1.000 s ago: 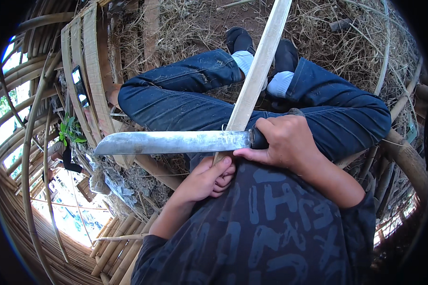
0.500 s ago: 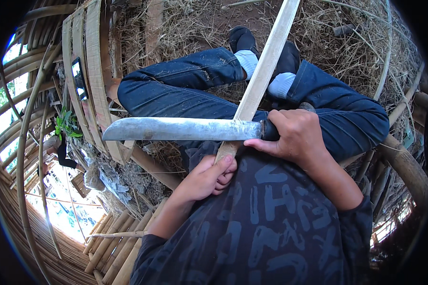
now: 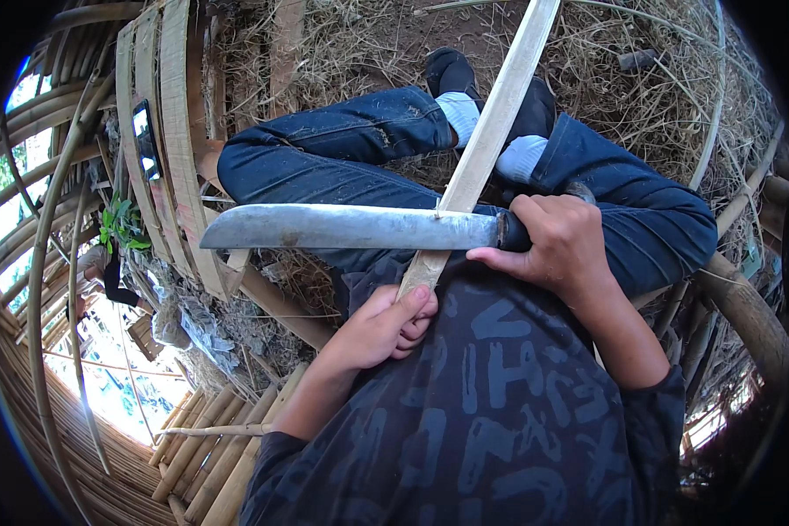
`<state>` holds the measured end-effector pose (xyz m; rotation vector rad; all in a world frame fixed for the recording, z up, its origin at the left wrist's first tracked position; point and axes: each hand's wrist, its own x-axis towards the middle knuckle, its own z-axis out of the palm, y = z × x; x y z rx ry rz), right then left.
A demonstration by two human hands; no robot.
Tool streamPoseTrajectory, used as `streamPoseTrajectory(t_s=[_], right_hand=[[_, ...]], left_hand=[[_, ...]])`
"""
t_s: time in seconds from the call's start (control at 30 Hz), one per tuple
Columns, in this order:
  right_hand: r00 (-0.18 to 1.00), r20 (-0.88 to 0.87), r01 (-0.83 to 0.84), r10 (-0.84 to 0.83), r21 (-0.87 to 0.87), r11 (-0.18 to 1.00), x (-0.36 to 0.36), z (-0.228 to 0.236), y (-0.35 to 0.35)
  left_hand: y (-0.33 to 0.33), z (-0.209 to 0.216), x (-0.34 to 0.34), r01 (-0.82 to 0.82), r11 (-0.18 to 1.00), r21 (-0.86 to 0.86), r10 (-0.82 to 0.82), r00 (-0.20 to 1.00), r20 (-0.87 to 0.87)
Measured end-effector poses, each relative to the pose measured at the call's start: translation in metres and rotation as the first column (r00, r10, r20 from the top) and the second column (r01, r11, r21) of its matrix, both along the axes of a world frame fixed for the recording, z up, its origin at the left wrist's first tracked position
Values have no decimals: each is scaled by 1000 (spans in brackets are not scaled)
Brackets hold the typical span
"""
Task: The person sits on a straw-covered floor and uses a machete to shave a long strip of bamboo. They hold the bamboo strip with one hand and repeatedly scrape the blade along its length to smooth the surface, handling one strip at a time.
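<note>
My left hand (image 3: pixel 387 326) is closed round the near end of a long, pale strip of split bamboo or wood (image 3: pixel 478 167). The strip slants away from my belly, between my shoes and out past the far edge. In my right hand (image 3: pixel 557 241) is the dark handle of a machete (image 3: pixel 351 227), my fingers wrapped round it. Its broad grey blade lies crosswise over the strip, tip toward the left, a little beyond my left hand. A small sliver stands up where blade and strip meet. My right thumb stretches along the near side of the handle.
My bent legs (image 3: pixel 333 167) in jeans flank the strip. At the left, a phone (image 3: pixel 145 140) rests on a plank bench (image 3: pixel 180 131). Bamboo poles (image 3: pixel 223 447) lie at the lower left, and a thick pole (image 3: pixel 745 316) at the right. Dry straw (image 3: pixel 640 114) covers the ground ahead.
The machete has slid a little away from me along the strip and slightly rightward, my right hand moving with it. My left hand stays in place.
</note>
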<state>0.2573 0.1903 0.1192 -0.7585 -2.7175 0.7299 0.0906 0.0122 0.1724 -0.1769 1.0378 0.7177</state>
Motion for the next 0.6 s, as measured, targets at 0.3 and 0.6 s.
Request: streamPoseTrajectory(t_s=[0.3, 0.6], right_hand=[[998, 40, 44, -44, 0, 999, 12, -8, 15], [983, 75, 170, -167, -33, 985, 19, -17, 33]], left_hand=[[0, -2, -2, -5, 1000, 3, 5, 1000, 11], [-5, 0, -4, -23, 1000, 18, 23, 1000, 18]])
